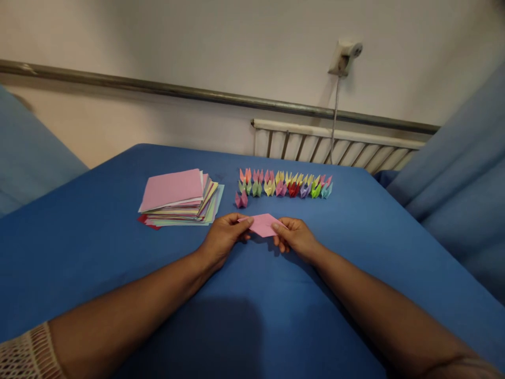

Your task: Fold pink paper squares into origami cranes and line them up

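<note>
A folded pink origami paper (262,225), roughly diamond-shaped, is held between my two hands above the blue table cover. My left hand (226,234) pinches its left corner, thumb on top and fingers beneath. At the right end, my right hand (296,238) grips it the same way, with some fingers curled below. Just beyond the hands stand rows of small folded paper cranes (281,189) in several colours. A single purple-pink crane (241,199) sits in front of them on the left.
Left of my hands lies a tall, uneven stack of coloured paper sheets (173,192), pink on top. Behind the blue-covered table (98,252) are a radiator (315,138), a metal rail (177,90) and a wall socket (341,58) with a cord. Blue curtains (465,158) hang at both sides.
</note>
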`<move>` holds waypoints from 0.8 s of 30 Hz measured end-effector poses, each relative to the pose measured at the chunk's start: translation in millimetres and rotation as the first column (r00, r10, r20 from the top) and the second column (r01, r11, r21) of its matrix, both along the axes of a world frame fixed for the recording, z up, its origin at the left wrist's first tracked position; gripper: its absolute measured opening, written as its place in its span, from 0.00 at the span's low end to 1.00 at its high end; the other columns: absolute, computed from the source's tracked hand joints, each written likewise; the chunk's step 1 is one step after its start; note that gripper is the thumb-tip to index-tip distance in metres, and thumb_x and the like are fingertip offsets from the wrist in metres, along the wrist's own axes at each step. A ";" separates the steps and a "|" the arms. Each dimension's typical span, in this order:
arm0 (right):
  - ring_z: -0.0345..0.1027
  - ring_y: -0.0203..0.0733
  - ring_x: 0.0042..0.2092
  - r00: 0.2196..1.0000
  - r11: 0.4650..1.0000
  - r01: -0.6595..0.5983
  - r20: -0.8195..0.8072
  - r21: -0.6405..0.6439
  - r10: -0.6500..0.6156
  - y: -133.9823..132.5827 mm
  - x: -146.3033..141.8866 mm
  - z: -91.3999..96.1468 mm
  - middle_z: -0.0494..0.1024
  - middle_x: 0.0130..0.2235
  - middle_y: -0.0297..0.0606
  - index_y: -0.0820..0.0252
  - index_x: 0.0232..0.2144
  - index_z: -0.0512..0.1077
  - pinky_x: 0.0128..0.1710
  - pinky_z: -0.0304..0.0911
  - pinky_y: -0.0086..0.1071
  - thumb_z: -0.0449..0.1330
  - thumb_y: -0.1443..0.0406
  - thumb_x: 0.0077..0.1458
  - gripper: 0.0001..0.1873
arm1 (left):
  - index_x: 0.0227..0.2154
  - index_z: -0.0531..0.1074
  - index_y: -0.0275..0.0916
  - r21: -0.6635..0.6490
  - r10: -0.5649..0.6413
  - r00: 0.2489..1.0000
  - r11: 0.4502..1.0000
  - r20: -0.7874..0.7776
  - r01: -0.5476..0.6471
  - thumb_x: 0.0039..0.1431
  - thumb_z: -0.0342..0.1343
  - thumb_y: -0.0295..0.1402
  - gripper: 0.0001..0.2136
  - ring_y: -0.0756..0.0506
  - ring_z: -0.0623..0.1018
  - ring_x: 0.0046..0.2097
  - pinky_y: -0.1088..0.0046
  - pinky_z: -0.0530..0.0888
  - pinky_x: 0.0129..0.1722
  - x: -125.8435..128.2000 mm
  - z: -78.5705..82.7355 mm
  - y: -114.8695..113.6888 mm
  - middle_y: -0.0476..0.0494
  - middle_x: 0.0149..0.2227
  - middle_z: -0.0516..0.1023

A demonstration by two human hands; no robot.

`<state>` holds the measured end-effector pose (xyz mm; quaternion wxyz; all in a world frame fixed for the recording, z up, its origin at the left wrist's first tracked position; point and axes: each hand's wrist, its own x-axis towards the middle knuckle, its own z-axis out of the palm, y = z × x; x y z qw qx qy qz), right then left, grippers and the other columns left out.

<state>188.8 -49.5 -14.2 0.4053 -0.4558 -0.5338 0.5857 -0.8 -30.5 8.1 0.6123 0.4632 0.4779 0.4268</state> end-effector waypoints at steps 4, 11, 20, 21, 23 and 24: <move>0.58 0.29 0.14 0.998 0.998 0.065 -0.001 0.014 -0.065 2.2 1.7 -5.2 0.70 0.16 0.28 0.60 0.22 0.66 0.14 0.51 0.23 0.59 0.48 0.50 0.21 | 0.29 0.74 0.34 0.061 0.007 0.999 0.998 -0.043 -0.005 0.45 0.64 0.39 0.13 0.54 0.70 0.23 0.79 0.66 0.24 2.1 -3.0 -2.0 0.51 0.22 0.73; 0.58 0.28 0.14 0.990 0.994 0.104 0.087 0.030 -0.106 3.6 4.4 -11.1 0.70 0.16 0.28 0.60 0.23 0.66 0.13 0.50 0.23 0.58 0.49 0.51 0.20 | 0.33 0.72 0.35 0.067 0.037 0.997 0.997 -0.067 -0.032 0.47 0.61 0.39 0.13 0.51 0.73 0.26 0.76 0.70 0.26 2.8 -3.6 -0.9 0.48 0.26 0.76; 0.55 0.28 0.12 0.956 0.986 0.140 0.272 -0.089 -0.111 9.2 9.5 -2.1 0.68 0.14 0.26 0.59 0.21 0.64 0.12 0.48 0.22 0.57 0.60 0.52 0.12 | 0.40 0.74 0.40 0.337 -0.004 0.671 0.862 -0.742 0.378 0.58 0.52 0.35 0.10 0.46 0.77 0.33 0.69 0.72 0.34 -13.5 -7.2 8.0 0.48 0.31 0.79; 0.55 0.28 0.13 0.947 0.988 0.123 0.309 -0.093 -0.088 8.4 9.7 -1.9 0.68 0.14 0.26 0.59 0.21 0.64 0.13 0.49 0.22 0.57 0.62 0.53 0.11 | 0.41 0.74 0.41 0.386 0.040 0.609 0.806 -0.792 0.449 0.58 0.52 0.33 0.10 0.44 0.76 0.37 0.67 0.72 0.38 -14.0 -4.9 6.3 0.46 0.35 0.79; 0.56 0.28 0.13 0.921 0.992 0.087 0.386 -0.086 -0.047 6.1 9.1 -2.8 0.68 0.15 0.26 0.59 0.21 0.64 0.13 0.50 0.23 0.56 0.64 0.54 0.11 | 0.45 0.73 0.40 0.490 0.136 0.549 0.656 -0.825 0.573 0.58 0.52 0.30 0.13 0.41 0.73 0.47 0.62 0.69 0.48 -12.9 -0.2 2.2 0.42 0.45 0.76; 0.56 0.29 0.14 0.907 0.994 0.068 0.421 -0.082 -0.027 5.0 8.7 -3.7 0.68 0.15 0.26 0.59 0.22 0.65 0.14 0.50 0.23 0.55 0.64 0.55 0.11 | 0.47 0.72 0.40 0.513 0.142 0.544 0.586 -0.827 0.627 0.59 0.51 0.28 0.14 0.41 0.71 0.50 0.61 0.68 0.50 -11.5 1.1 0.3 0.41 0.48 0.74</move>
